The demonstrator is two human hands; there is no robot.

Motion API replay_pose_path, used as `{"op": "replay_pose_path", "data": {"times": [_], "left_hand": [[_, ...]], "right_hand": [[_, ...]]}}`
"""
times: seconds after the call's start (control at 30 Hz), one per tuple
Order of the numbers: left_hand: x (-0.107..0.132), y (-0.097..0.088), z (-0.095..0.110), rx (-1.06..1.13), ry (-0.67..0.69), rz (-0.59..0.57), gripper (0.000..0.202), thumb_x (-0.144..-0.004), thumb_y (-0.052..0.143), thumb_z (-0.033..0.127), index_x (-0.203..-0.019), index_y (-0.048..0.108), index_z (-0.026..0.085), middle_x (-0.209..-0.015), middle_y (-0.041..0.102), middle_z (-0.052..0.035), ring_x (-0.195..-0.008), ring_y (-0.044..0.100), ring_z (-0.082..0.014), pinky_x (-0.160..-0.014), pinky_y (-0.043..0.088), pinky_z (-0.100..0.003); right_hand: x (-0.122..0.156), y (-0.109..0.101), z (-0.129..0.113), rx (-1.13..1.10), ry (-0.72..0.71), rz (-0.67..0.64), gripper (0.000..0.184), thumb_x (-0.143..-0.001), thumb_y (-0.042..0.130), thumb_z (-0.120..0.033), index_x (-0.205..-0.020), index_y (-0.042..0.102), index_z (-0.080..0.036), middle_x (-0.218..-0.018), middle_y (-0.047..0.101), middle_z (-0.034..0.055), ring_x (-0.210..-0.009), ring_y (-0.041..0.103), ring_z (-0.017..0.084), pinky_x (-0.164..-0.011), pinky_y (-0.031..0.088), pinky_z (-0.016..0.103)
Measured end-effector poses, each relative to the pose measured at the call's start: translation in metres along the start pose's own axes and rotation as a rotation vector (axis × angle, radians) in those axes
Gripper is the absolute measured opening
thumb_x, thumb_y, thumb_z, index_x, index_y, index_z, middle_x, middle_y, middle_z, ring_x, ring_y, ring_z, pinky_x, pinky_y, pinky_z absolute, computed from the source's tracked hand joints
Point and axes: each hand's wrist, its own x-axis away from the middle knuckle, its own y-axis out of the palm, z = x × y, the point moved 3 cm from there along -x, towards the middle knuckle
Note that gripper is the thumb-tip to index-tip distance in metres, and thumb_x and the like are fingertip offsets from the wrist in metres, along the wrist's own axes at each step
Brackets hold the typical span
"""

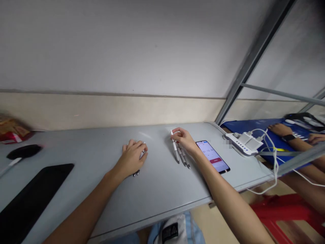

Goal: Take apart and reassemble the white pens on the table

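My left hand (132,156) lies over several pens on the grey table, its fingers curled round them. Below the palm the silver pen tips (136,174) stick out; most of the rest is hidden. To the right, my right hand (185,139) pinches the upper end of a white pen (175,150) with thumb and forefinger. That pen slants with its silver tip toward the front. Beside it, under and next to the fingers, are more white and silver pens (183,157), their upper ends partly covered by the hand.
A lit phone (212,156) with a running timer lies beside my right forearm. Behind it sits a white power strip (242,145) with cables. At left are a black pad (38,200), a black oval object (24,151) and a red packet (15,130). Another person's hand (280,130) rests on a blue table.
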Motion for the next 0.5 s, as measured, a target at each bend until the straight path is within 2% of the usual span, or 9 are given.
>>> {"op": "replay_pose_path", "data": {"times": [0.07, 0.13, 0.27, 0.4, 0.5], "left_hand": [[0.000, -0.001, 0.001, 0.000, 0.001, 0.004, 0.015, -0.087, 0.046, 0.027, -0.086, 0.060, 0.023, -0.094, 0.064, -0.0046, -0.094, 0.047, -0.0248, -0.076, 0.032, -0.038], [0.000, 0.000, 0.001, -0.009, 0.003, 0.005, 0.015, -0.087, 0.046, 0.027, -0.088, 0.060, 0.023, -0.096, 0.064, -0.0049, -0.095, 0.047, -0.0252, -0.075, 0.031, -0.038], [0.001, 0.002, 0.000, -0.023, -0.002, 0.010, 0.016, -0.088, 0.044, 0.027, -0.092, 0.059, 0.023, -0.098, 0.064, -0.0057, -0.097, 0.047, -0.0260, -0.076, 0.031, -0.039], [0.001, 0.004, -0.001, -0.017, -0.007, 0.015, 0.017, -0.088, 0.044, 0.028, -0.092, 0.060, 0.024, -0.100, 0.064, -0.0059, -0.097, 0.047, -0.0258, -0.078, 0.031, -0.040], [0.001, 0.004, 0.000, -0.028, -0.006, 0.023, 0.017, -0.088, 0.044, 0.029, -0.092, 0.060, 0.024, -0.099, 0.063, -0.0067, -0.096, 0.047, -0.0262, -0.077, 0.031, -0.040]], "right_hand": [[-0.002, 0.000, 0.004, 0.212, -0.072, 0.037, 0.018, -0.073, 0.064, -0.030, -0.087, 0.059, -0.019, -0.071, 0.059, -0.0007, -0.066, 0.052, 0.014, -0.062, 0.040, 0.027], [-0.004, 0.000, 0.009, 0.420, -0.127, 0.058, 0.018, -0.073, 0.064, -0.032, -0.084, 0.061, -0.018, -0.079, 0.061, 0.0017, -0.075, 0.053, 0.016, -0.070, 0.039, 0.030], [-0.006, 0.000, 0.018, 0.791, -0.116, 0.119, 0.023, -0.072, 0.067, -0.037, -0.089, 0.066, -0.021, -0.101, 0.061, 0.0066, -0.101, 0.046, 0.025, -0.084, 0.031, 0.039], [-0.007, -0.001, 0.025, 0.927, -0.044, 0.104, 0.028, -0.072, 0.069, -0.043, -0.092, 0.068, -0.023, -0.107, 0.057, 0.0091, -0.106, 0.042, 0.030, -0.085, 0.027, 0.042], [-0.008, -0.003, 0.027, 0.933, -0.069, 0.087, 0.031, -0.072, 0.069, -0.045, -0.096, 0.068, -0.025, -0.108, 0.056, 0.0087, -0.106, 0.042, 0.029, -0.086, 0.027, 0.041]]}}
